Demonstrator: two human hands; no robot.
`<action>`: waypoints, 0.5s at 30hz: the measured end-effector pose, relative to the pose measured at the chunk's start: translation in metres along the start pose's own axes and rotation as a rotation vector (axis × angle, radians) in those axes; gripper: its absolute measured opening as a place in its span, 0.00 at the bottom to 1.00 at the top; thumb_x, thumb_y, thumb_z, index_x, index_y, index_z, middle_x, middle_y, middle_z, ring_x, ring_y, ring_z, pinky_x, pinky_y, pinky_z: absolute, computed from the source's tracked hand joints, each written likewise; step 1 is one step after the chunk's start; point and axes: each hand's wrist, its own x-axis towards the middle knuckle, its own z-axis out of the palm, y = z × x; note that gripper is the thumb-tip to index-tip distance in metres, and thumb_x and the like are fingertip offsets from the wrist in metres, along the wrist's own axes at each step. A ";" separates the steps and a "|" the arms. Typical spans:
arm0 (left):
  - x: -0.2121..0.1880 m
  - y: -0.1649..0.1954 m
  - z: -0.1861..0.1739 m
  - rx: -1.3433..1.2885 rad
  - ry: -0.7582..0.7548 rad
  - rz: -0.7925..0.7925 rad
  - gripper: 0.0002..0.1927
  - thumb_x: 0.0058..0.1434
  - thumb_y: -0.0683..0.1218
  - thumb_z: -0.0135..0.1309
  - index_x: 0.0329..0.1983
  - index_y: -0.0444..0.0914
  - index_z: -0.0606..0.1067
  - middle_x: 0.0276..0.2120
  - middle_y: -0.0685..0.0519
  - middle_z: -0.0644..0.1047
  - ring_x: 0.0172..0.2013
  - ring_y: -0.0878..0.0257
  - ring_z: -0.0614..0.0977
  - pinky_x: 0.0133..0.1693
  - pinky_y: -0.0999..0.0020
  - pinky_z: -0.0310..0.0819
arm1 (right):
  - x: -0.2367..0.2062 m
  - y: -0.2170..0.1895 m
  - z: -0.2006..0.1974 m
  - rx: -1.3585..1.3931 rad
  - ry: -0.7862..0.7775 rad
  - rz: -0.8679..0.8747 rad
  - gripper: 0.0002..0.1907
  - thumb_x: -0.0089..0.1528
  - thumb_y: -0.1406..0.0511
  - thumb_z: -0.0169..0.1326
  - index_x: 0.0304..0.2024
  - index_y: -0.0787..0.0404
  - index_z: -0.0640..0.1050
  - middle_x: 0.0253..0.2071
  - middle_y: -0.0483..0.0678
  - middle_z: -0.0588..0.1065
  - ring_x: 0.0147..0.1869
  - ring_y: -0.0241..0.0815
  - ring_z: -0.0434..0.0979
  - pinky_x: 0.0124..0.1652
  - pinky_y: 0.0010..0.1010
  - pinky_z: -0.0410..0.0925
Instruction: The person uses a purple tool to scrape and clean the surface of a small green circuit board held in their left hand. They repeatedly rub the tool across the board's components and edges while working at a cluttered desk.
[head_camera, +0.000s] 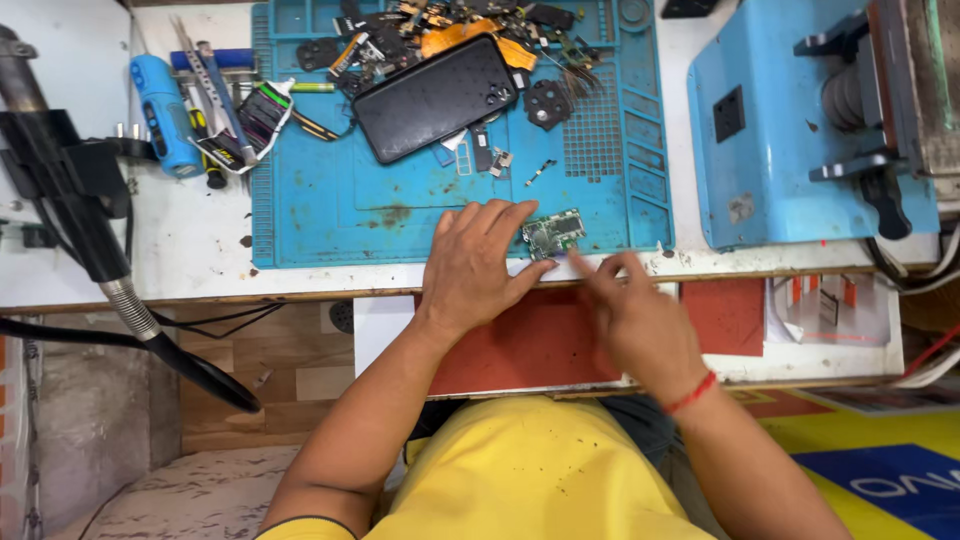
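Note:
A small green circuit board (553, 233) lies on the blue work mat (330, 210) near the table's front edge. My left hand (480, 265) rests flat on the mat, its fingertips touching the board's left side. My right hand (635, 310) is blurred just right of and below the board, fingers pointing toward it, apparently empty. A red thread is tied around my right wrist. Farther back on the mat lies a black phone (435, 98), face down and tilted.
A pile of phone parts and flex cables (450, 30) sits at the mat's back. A blue tool (163, 115), tweezers and screwdrivers lie left of the mat. A blue machine (800, 130) stands at right. A black hot-air wand (70, 200) hangs at left.

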 end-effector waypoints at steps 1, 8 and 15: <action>-0.001 0.000 0.000 -0.003 -0.004 -0.003 0.33 0.52 0.56 0.68 0.59 0.38 0.75 0.46 0.51 0.77 0.45 0.53 0.76 0.47 0.55 0.65 | 0.000 0.003 0.001 0.002 0.068 0.031 0.27 0.64 0.70 0.52 0.65 0.46 0.74 0.45 0.51 0.73 0.31 0.58 0.77 0.29 0.47 0.71; 0.009 0.008 0.000 0.049 0.045 0.030 0.28 0.53 0.57 0.67 0.54 0.39 0.78 0.46 0.51 0.77 0.45 0.52 0.76 0.47 0.55 0.65 | -0.005 0.013 0.002 0.031 0.027 0.014 0.28 0.62 0.69 0.53 0.65 0.47 0.74 0.44 0.53 0.73 0.28 0.58 0.77 0.28 0.48 0.71; 0.015 0.013 -0.003 0.061 0.016 0.026 0.26 0.49 0.55 0.68 0.50 0.40 0.80 0.43 0.51 0.77 0.44 0.53 0.77 0.45 0.55 0.65 | 0.001 0.006 -0.010 0.108 0.029 -0.052 0.31 0.61 0.71 0.51 0.67 0.46 0.71 0.45 0.51 0.73 0.29 0.56 0.78 0.30 0.47 0.72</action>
